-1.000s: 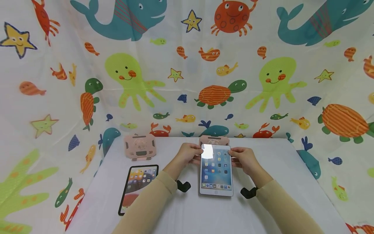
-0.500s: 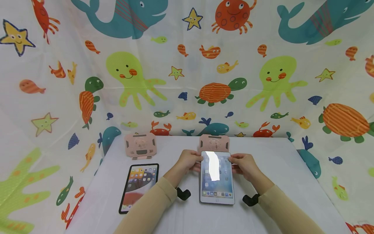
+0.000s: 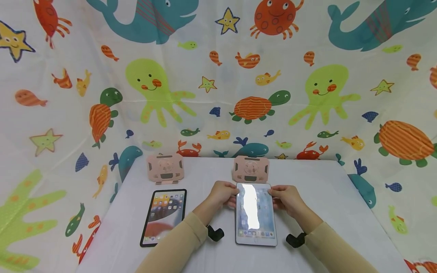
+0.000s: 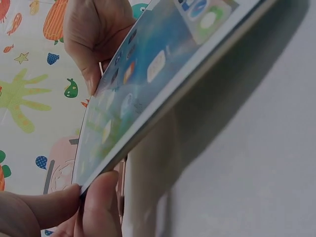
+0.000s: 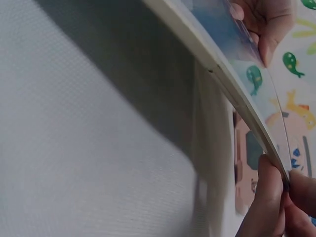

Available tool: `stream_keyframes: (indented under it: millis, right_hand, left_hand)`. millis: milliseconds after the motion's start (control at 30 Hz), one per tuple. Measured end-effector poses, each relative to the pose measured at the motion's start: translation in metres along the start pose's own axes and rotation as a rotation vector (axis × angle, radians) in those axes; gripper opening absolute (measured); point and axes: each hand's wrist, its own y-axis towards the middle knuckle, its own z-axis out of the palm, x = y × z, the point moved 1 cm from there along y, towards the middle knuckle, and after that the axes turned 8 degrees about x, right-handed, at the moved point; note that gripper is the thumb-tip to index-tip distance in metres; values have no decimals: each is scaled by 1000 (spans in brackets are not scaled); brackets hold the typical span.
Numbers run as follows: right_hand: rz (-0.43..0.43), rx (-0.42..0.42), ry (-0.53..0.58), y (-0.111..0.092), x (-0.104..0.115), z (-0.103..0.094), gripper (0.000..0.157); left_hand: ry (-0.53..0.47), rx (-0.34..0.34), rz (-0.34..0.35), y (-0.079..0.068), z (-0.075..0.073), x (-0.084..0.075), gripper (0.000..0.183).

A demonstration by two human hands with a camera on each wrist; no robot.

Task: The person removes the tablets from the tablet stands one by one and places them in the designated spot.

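A white-framed tablet (image 3: 243, 223) with a lit screen of app icons is held upright in portrait, in front of the person. My left hand (image 3: 220, 195) pinches its left edge near the top corner between thumb and fingers. On the opposite edge, at about the same height, my right hand (image 3: 288, 200) pinches it likewise. In the left wrist view the tablet (image 4: 148, 74) slants above the white cloth and casts a shadow on it. A bright reflection washes out the middle of its screen in the head view. Fingertips behind the tablet are partly hidden.
A black-framed tablet (image 3: 168, 212) with its screen lit lies on the white table (image 3: 314, 178) at left, partly behind the left sleeve. Two pink cases (image 3: 166, 168) stand along the back, the other pink case (image 3: 250, 170) just beyond the held tablet. Sea-animal curtains surround the table.
Both hands have drawn the white-framed tablet toward the person, and more of the pink case behind it shows. The reflection on the screen has grown. The black-framed tablet has stayed put.
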Motion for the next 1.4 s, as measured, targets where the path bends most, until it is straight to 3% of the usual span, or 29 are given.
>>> stream_keyframes:
  millis: [467, 1400]
  right_hand:
    - [27, 11, 14, -1, -13, 2, 30]
    - [40, 124, -15, 4, -17, -3, 33]
  left_hand:
    - [-1, 6, -9, -4, 5, 15, 9]
    - [15, 28, 31, -11, -2, 23, 15]
